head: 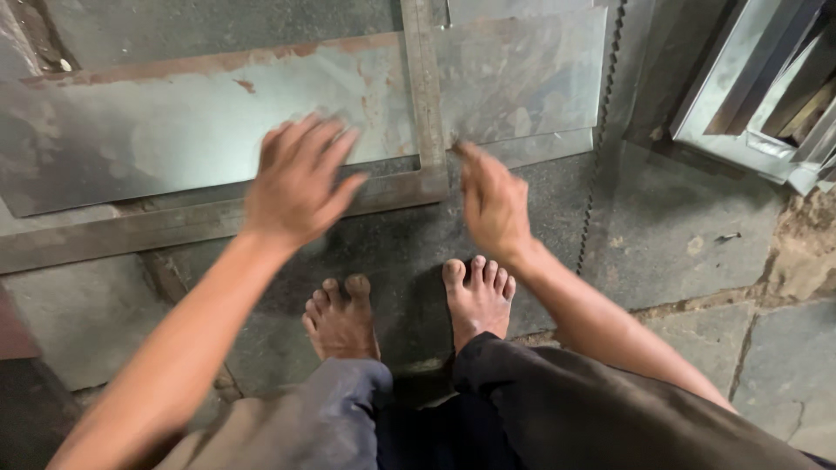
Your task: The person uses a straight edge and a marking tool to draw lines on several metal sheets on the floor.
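- Stone floor (697, 235) lies under us, with sheet metal (174, 122) and a steel square (425, 96) spread ahead of our bare feet (475, 292).
- Our left hand (300, 178) hovers blurred, its grip wide, fingers spread over the sheet.
- Our right hand (492, 204) has a narrow, pinched grip just beside the square's corner; whether it holds anything, we cannot tell.

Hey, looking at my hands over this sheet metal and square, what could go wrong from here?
1. Your bare feet sit close to the metal sheet and the steel square; a sliding sheet edge could likely cut toes.
2. Your left hand and right hand are ungloved near sheet edges, so cuts seem possible.
3. The toothed strip beside your right hand might snag skin.
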